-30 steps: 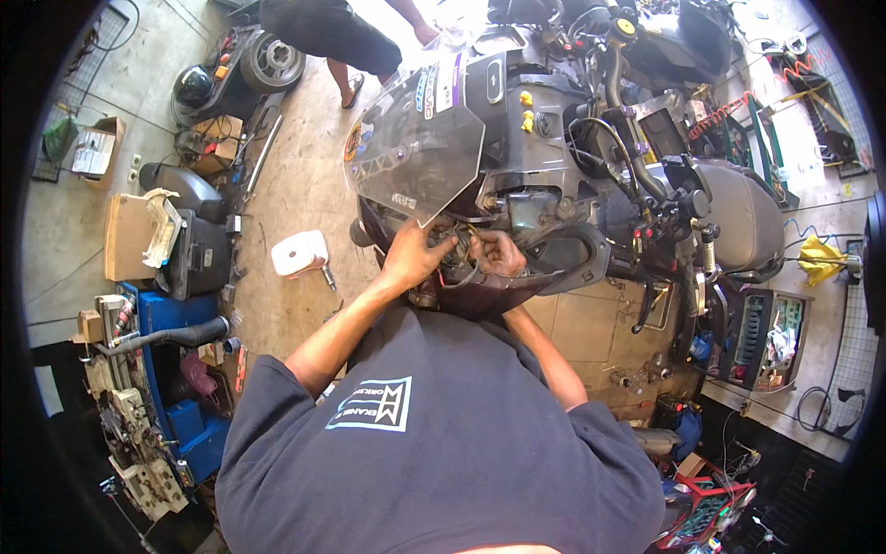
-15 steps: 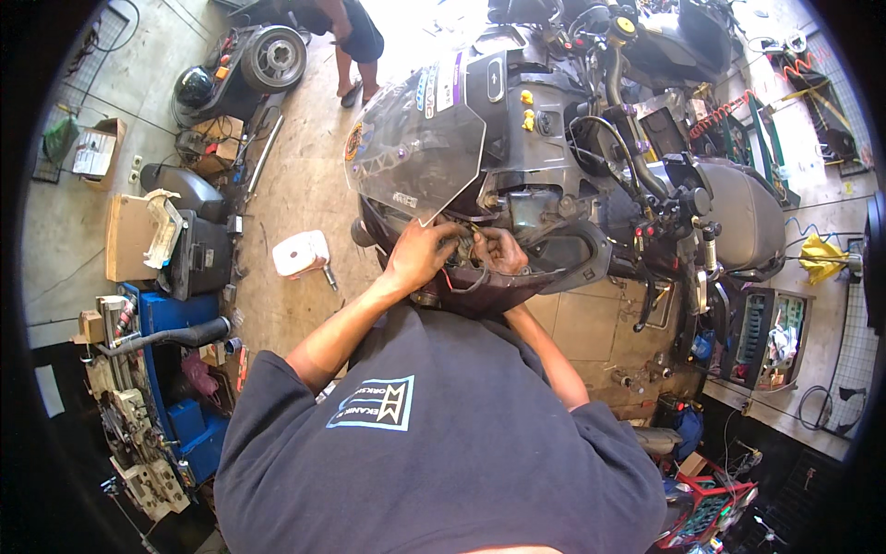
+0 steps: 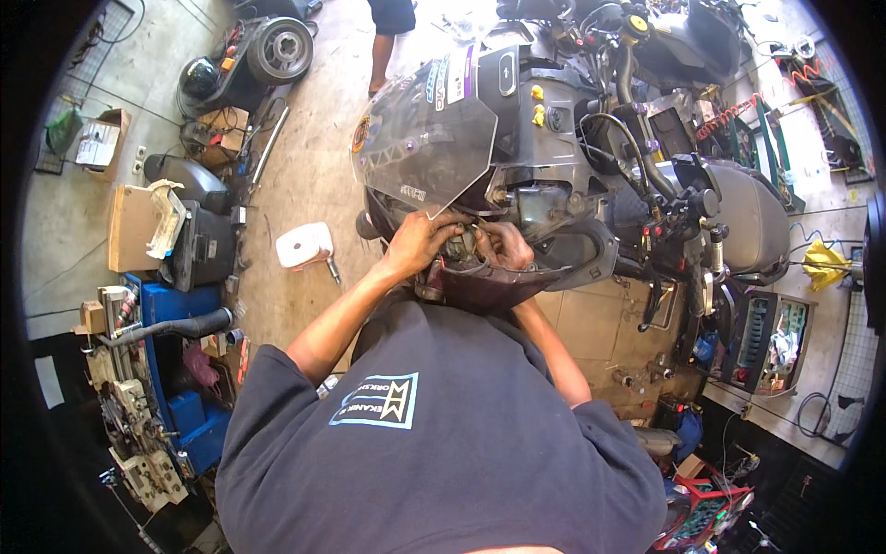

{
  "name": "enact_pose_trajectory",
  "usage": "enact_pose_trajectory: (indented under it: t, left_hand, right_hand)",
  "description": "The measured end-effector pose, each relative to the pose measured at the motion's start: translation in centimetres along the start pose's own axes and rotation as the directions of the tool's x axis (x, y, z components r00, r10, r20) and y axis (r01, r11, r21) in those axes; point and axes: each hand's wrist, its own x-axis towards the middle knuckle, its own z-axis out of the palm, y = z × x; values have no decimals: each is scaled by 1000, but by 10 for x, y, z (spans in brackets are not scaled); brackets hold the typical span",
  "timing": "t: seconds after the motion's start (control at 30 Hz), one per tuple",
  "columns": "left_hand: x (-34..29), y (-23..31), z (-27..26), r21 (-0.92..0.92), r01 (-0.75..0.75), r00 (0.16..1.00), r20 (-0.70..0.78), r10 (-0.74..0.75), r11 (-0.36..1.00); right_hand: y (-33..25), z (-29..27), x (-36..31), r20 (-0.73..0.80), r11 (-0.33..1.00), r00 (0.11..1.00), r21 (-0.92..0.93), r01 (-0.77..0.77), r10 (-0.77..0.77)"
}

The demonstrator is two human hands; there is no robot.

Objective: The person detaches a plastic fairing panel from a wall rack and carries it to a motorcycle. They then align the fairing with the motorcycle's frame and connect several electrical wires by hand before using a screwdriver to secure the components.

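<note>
Both hands work at an opening in the front side of a dark scooter, below its smoked windscreen (image 3: 429, 129). My left hand (image 3: 417, 244) reaches in from the left, its fingers bent and closed round something small among wires. Close beside it, my right hand (image 3: 506, 246) has thumb and fingers pinched together at the same spot. What the fingertips hold is too small and hidden to name. Just under the hands lies the dark red body panel (image 3: 494, 288), pulled outward at the opening. The handlebar (image 3: 637, 157) stands to the right.
On the floor at left lies a white and pink container (image 3: 305, 246) with a dark spout-like piece. Farther left stand a black case (image 3: 205, 245), a cardboard box (image 3: 132, 229) and a blue cabinet (image 3: 175, 323). Another person's leg (image 3: 380, 60) shows at the far side; a wheel (image 3: 280, 49) is nearby.
The view has shifted slightly, so the scooter sits a little farther right. Both hands stay at the opening with small finger movements. The other person is now less in view.
</note>
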Motion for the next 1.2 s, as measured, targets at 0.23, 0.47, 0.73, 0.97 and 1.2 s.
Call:
enact_pose_trajectory:
  t: [0.23, 0.47, 0.73, 0.97, 1.2]
  left_hand:
    - [2, -3, 2, 76, -92, 995, -35, 94, 993]
    - [5, 2, -4, 306, -166, 986, 43, 161, 937]
    - [5, 6, -7, 455, -186, 980, 152, 130, 871]
    - [-1, 1, -8, 384, -264, 964, 136, 228, 885]
    - [1, 9, -7, 451, -247, 968, 145, 203, 858]
  right_hand:
    - [-3, -8, 5, 72, 994, 993, -50, 100, -96]
    - [-4, -10, 8, 104, 988, 987, -89, 128, -118]
    - [3, -11, 10, 135, 970, 969, -105, 221, -206]
    - [-2, -19, 4, 254, 943, 945, -209, 261, -205]
    - [-4, -22, 6, 280, 931, 938, -243, 274, -203]
